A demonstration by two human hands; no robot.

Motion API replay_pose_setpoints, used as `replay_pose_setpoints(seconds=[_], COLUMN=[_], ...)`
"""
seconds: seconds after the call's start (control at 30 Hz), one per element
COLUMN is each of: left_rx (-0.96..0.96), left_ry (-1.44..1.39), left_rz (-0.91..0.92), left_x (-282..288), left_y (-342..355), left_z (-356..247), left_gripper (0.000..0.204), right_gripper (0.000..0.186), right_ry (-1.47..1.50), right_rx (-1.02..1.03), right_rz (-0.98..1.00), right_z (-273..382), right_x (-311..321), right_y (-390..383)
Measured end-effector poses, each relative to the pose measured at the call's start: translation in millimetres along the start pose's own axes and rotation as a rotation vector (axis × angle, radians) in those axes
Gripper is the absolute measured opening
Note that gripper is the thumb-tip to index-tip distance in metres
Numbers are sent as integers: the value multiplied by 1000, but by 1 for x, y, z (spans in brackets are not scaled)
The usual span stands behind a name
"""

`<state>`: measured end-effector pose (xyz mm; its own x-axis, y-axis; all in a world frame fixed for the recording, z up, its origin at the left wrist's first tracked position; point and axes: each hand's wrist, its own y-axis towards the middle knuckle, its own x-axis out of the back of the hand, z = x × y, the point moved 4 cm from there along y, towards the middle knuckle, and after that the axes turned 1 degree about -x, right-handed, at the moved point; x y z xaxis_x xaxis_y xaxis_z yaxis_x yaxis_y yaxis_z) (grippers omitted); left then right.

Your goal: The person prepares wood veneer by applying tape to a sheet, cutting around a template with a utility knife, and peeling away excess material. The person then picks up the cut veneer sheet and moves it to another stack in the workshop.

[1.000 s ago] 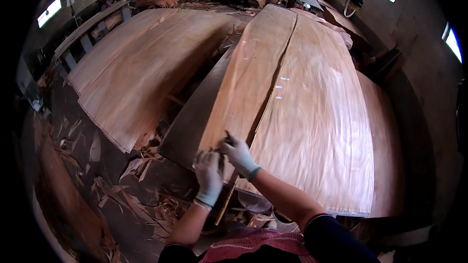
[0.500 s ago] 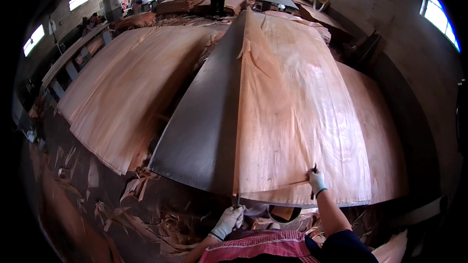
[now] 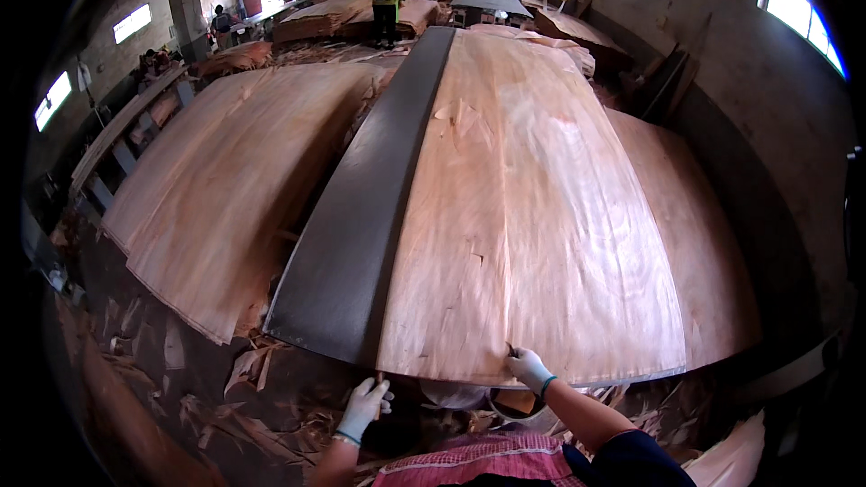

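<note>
A thin pinkish-tan wood veneer sheet (image 3: 451, 261) lies over a dark grey flat tabletop (image 3: 338, 271), overlapping a paler veneer sheet (image 3: 604, 261) along a lengthwise seam. My left hand (image 3: 365, 406), in a white glove, is closed at the sheet's near left corner, just off the table's front edge; its fingertips pinch the corner. My right hand (image 3: 530, 371), gloved too, rests on the veneer by the near end of the seam. It is closed round a small dark tool (image 3: 512, 351), mostly hidden by the fingers. A small torn flap shows in the veneer.
A wide veneer stack (image 3: 225, 189) stands left of the table, another veneer stack (image 3: 690, 243) at its right. Veneer scraps (image 3: 253, 428) litter the floor. Below the front edge is a round container (image 3: 516, 402). A person (image 3: 386, 4) stands far back among more stacks.
My left hand has moved left with the veneer's corner, spreading the sheet flatter over the dark tabletop. My right hand, with the tool, has slid left and nearer the front edge.
</note>
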<state>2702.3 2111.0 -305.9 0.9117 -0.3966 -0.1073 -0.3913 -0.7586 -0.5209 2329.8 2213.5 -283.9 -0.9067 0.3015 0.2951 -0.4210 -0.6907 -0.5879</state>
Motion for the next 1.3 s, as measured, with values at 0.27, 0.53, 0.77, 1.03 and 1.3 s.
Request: replay_pose_setpoints(seconds=[0.27, 0.53, 0.77, 1.03, 1.3], left_rx=[-733, -850, -708, -656, -690], left_ry=[798, 1348, 1381, 1261, 1230], left_rz=[-575, -387, -298, -319, -257], left_x=[-48, -188, -216, -205, -236], left_y=[12, 226, 300, 296, 330], left_z=[-135, -169, -162, -178, -198], left_gripper=[27, 55, 60, 55, 59], right_gripper=[52, 40, 41, 80, 30], right_ry=[-375, -1017, -660, -664, -984], right_rx=[-85, 341, 537, 320, 438], right_rz=[574, 277, -254, -474, -427], right_z=[8, 194, 308, 388, 373], right_x=[55, 126, 166, 106, 169], right_y=[49, 224, 425, 530, 647])
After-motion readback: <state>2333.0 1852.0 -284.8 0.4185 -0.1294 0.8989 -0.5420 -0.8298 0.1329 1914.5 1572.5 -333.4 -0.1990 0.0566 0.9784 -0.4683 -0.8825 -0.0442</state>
